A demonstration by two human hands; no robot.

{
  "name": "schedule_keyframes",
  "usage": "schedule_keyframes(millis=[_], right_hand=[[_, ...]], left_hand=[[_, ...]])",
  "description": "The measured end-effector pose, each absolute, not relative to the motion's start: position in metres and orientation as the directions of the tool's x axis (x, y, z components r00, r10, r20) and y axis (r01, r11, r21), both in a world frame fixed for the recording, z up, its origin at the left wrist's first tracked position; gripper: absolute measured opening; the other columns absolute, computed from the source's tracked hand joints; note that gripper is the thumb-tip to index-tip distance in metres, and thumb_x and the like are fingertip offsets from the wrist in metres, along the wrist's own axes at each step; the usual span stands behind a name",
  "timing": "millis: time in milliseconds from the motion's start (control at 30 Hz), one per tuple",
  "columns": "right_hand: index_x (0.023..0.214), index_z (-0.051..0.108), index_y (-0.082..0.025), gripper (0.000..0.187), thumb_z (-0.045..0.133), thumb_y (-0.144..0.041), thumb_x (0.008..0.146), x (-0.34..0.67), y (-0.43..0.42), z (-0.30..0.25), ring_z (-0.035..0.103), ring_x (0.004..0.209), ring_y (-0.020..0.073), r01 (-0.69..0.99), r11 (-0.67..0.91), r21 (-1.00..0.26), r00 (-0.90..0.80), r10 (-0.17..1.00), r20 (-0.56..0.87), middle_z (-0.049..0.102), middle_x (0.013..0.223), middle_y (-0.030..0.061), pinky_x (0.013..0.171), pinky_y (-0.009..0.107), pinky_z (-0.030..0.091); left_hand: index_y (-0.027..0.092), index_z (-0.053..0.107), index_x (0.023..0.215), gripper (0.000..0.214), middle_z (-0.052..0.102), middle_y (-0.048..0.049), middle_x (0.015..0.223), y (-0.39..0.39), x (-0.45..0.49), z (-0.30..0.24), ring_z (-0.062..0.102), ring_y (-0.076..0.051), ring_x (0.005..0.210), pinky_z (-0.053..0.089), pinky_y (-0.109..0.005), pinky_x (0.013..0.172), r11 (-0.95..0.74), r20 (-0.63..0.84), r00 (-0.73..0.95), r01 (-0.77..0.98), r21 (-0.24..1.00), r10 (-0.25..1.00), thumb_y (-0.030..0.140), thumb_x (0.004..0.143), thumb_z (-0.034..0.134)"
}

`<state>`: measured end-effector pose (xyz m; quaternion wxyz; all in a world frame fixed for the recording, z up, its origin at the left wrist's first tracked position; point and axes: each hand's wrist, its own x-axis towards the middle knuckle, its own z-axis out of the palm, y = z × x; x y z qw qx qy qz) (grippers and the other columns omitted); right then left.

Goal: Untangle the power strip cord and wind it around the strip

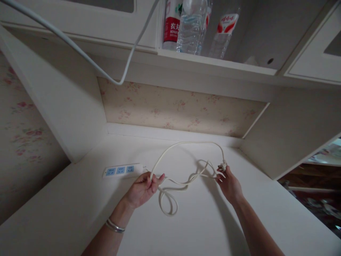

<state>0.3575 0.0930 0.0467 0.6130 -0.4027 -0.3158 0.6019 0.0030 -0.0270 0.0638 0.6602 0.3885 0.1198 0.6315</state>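
Observation:
A white power strip (121, 170) with three blue outlet faces lies on the white desktop, just left of my left hand (144, 187). That hand is closed, pinching the cream power cord (183, 143) between thumb and fingers; a silver bangle circles its wrist. From there the cord arches up and across to the plug (223, 165), whose metal prongs show. My right hand (229, 183) is closed around the plug at the right. Between my hands more of the cord lies in loose, tangled loops, one hanging nearer to me below my left fingers.
Above the desk, an open shelf holds several plastic bottles (190, 30). A thin bent white rod (117, 82) crosses the upper left, in front of the cabinet. Side panels (266, 135) and a flower-patterned back wall (167, 108) bound the desk.

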Motion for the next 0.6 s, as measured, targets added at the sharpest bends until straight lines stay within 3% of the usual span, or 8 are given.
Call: schedule_keyframes(millis=[133, 233, 333, 400, 600], right_hand=[[0.084, 0.064, -0.020, 0.029, 0.070, -0.047, 0.075, 0.366, 0.094, 0.036, 0.053, 0.060, 0.0096, -0.457, -0.089, -0.885, 0.138, 0.976, -0.169, 0.058, 0.078, -0.0028, 0.060, 0.026, 0.055], [0.086, 0.064, -0.020, 0.028, 0.068, -0.046, 0.077, 0.368, 0.095, 0.029, 0.056, 0.063, 0.0115, -0.460, -0.103, -0.882, 0.134, 0.974, -0.184, 0.059, 0.079, -0.0025, 0.069, 0.033, 0.058], [0.089, 0.063, -0.022, 0.029, 0.069, -0.047, 0.076, 0.369, 0.094, 0.021, 0.058, 0.067, 0.0130, -0.478, -0.087, -0.874, 0.092, 0.985, -0.148, 0.061, 0.084, -0.0019, 0.072, 0.038, 0.059], [0.091, 0.063, -0.022, 0.031, 0.071, -0.047, 0.075, 0.371, 0.092, 0.017, 0.059, 0.070, 0.0143, -0.496, -0.090, -0.864, 0.070, 0.987, -0.142, 0.062, 0.087, -0.0015, 0.074, 0.041, 0.059], [0.087, 0.060, -0.021, 0.028, 0.073, -0.042, 0.073, 0.390, 0.090, 0.017, 0.061, 0.069, 0.0153, -0.484, -0.106, -0.869, 0.096, 0.980, -0.173, 0.062, 0.083, -0.0007, 0.078, 0.042, 0.058]], left_hand=[[0.016, 0.067, 0.079, 0.017, 0.063, 0.0030, 0.060, -0.035, 0.032, 0.088, 0.057, -0.008, 0.058, 0.026, -0.040, 0.111, -0.126, 0.397, 0.374, -0.576, 0.808, 0.838, 0.032, 0.084, 0.064], [0.014, 0.070, 0.087, 0.022, 0.070, -0.0057, 0.075, -0.042, 0.070, 0.105, 0.064, -0.015, 0.076, 0.040, -0.036, 0.098, -0.236, 0.302, 0.673, -0.191, 0.953, 0.676, 0.031, 0.090, 0.055], [0.015, 0.070, 0.095, 0.023, 0.071, -0.0066, 0.081, -0.046, 0.115, 0.101, 0.063, -0.013, 0.075, 0.048, -0.025, 0.079, -0.450, 0.268, 0.804, 0.000, 0.893, 0.530, 0.021, 0.091, 0.048], [0.014, 0.071, 0.094, 0.020, 0.071, -0.0065, 0.085, -0.045, 0.140, 0.088, 0.063, -0.014, 0.080, 0.047, -0.022, 0.080, -0.572, 0.274, 0.840, 0.052, 0.819, 0.469, 0.014, 0.088, 0.052], [0.016, 0.071, 0.093, 0.019, 0.069, -0.0049, 0.089, -0.041, 0.171, 0.047, 0.062, -0.013, 0.086, 0.046, -0.021, 0.084, -0.717, 0.255, 0.796, 0.293, 0.632, 0.549, 0.018, 0.090, 0.053]])
